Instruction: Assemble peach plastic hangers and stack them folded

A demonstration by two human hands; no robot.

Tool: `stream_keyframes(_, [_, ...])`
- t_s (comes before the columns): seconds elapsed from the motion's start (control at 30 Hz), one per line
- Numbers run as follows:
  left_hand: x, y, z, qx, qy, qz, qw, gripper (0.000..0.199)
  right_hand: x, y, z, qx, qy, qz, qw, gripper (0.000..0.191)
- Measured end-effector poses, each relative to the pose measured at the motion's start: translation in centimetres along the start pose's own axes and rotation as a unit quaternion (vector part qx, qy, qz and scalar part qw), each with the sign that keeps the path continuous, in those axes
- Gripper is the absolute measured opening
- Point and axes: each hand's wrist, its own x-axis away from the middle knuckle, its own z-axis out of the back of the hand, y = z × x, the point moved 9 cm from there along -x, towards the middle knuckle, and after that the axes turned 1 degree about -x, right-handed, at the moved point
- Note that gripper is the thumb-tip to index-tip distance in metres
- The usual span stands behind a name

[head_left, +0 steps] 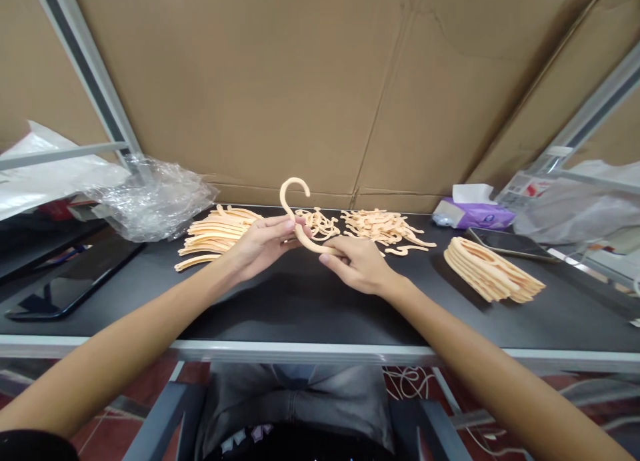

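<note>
A peach-coloured plastic hook (283, 193) stands upright above my left hand (267, 242), whose fingers pinch its base. From there a curved peach arm piece (313, 245) runs right into my right hand (361, 264), closed around its end. Whether hook and arm piece are joined is hidden by the fingers. Left of my hands lies a pile of long curved peach pieces (203, 241). Behind them is a small pile of hooks (320, 222), and to the right of it a larger heap of small peach parts (383, 226). A stack of peach hanger-shaped frames (487, 271) rests farther right.
Crumpled clear plastic (160, 198) and a dark glossy panel (75, 281) are at the left of the black table (310, 321). A purple tissue box (473, 211) and a phone (513, 242) lie at the right. Cardboard (250, 81) rises behind the table.
</note>
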Motion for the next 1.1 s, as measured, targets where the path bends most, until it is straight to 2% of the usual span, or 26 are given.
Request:
stream_keyframes(0.13, [0.2, 2.0, 0.9, 0.008, 0.038, -0.045, 0.998, 0.023, -0.2, 1.0, 0.9, 0.014, 0.031, -0.037, 0.999, 0.038])
stream_keyframes(0.23, [0.5, 3.8, 2.0, -0.006, 0.092, -0.088, 0.992, 0.02, -0.2, 1.5, 0.6, 0.036, 0.023, -0.066, 0.997, 0.04])
stream_keyframes(0.33, [0.8, 5.1, 2.7, -0.032, 0.124, -0.121, 0.984, 0.02, -0.1, 1.2, -0.3, 0.044, 0.017, -0.072, 0.996, 0.033])
stream_keyframes(0.43, [0.7, 5.6, 2.9, -0.046, 0.133, -0.138, 0.98, 0.019, -0.4, -1.1, -1.9, 0.06, -0.003, -0.02, 0.998, 0.027])
stream_keyframes(0.53, [0.7, 5.8, 3.2, -0.06, 0.158, -0.158, 0.973, 0.022, -1.4, -5.1, -4.6, 0.062, -0.055, 0.079, 0.993, 0.026])
stream_keyframes(0.63, [1.3, 6.9, 4.0, -0.124, 0.215, -0.226, 0.942, 0.027, -2.8, -8.8, -7.0, 0.018, -0.092, 0.155, 0.983, 0.026])
stream_keyframes(0.7, [2.0, 7.7, 4.5, -0.188, 0.258, -0.27, 0.908, 0.028, -3.8, -10.0, -8.3, 0.023, -0.107, 0.17, 0.979, 0.028])
stream_keyframes(0.77, [2.3, 8.0, 4.9, -0.243, 0.281, -0.288, 0.882, 0.028, -4.3, -10.7, -9.3, 0.033, -0.118, 0.181, 0.976, 0.03])
stream_keyframes(0.97, [2.0, 7.4, 4.7, -0.402, 0.252, -0.296, 0.829, 0.023, -4.4, -10.4, -9.8, 0.043, -0.138, 0.164, 0.976, 0.034])
stream_keyframes(1.1, [1.9, 7.2, 4.8, -0.445, 0.248, -0.295, 0.808, 0.022, -4.2, -10.3, -9.8, 0.046, -0.143, 0.154, 0.976, 0.034])
